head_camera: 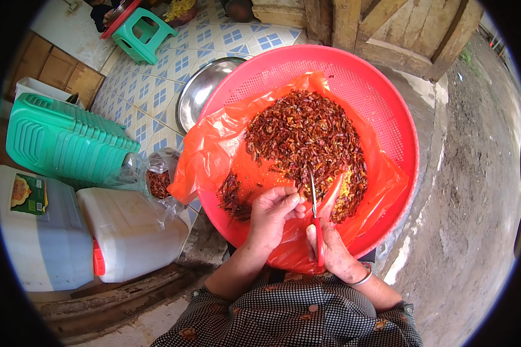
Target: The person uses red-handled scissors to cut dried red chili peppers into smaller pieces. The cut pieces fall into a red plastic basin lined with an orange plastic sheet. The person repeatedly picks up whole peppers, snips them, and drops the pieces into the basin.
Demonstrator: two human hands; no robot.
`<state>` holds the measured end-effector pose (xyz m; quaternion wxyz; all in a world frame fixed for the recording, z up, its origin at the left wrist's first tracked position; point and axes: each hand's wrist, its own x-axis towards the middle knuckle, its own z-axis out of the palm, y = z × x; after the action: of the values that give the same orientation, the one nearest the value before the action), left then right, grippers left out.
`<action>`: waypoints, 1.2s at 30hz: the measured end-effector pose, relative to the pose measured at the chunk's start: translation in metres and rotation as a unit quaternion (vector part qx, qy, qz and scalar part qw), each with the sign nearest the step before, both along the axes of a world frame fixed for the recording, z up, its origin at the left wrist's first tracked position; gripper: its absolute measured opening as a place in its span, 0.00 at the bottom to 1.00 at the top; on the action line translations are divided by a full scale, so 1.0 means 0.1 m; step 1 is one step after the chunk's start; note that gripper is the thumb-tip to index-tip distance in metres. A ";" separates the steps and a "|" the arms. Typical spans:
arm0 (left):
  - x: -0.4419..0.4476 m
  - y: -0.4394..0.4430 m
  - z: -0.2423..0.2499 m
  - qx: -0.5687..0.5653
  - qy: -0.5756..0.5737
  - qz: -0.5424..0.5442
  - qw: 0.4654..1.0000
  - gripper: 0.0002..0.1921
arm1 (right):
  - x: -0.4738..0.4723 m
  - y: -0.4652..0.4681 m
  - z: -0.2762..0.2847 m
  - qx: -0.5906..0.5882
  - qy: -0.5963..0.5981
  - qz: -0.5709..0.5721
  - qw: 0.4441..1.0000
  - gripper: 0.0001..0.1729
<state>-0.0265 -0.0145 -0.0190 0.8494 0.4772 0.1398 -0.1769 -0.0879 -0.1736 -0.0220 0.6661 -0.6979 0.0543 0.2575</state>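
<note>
My right hand (332, 247) grips red-handled scissors (316, 221), their blades pointing away from me over cut dried red chilies (304, 130). Close to the left of the blades, my left hand (273, 212) has its thumb and fingertips pinched together. Whether a small chili piece is between them I cannot tell. The cut chilies form a broad heap on a red plastic bag (219, 143), spread inside a round pink-red perforated plastic basket (395, 108). Yellow seeds (345, 188) show at the heap's right side. A smaller bunch of longer dried chilies (232, 197) lies by my left wrist.
A metal basin (199, 91) sits partly under the basket's far-left rim. Leftward are stacked green plastic stools (65, 139), plastic jugs (130, 234) and a clear bag of dried chilies (158, 182). One green stool (141, 34) stands farther off. A wooden door (399, 39) stands beyond the basket.
</note>
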 end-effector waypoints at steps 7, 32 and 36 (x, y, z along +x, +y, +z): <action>-0.01 -0.01 -0.03 -0.025 -0.006 -0.006 1.000 0.06 | 0.01 -0.01 0.03 -0.117 -0.054 0.081 0.988 0.40; 0.02 -0.03 -0.08 -0.012 -0.009 0.008 1.000 0.06 | 0.05 -0.03 0.15 -0.145 -0.008 0.109 0.983 0.38; 0.04 0.00 -0.12 0.000 -0.022 -0.002 1.000 0.04 | 0.06 -0.02 0.16 -0.132 -0.013 0.088 0.987 0.35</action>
<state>-0.0229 -0.0145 -0.0309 0.8518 0.4815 0.1201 -0.1677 -0.0817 -0.1756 -0.0061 0.5434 -0.7850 0.0174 0.2970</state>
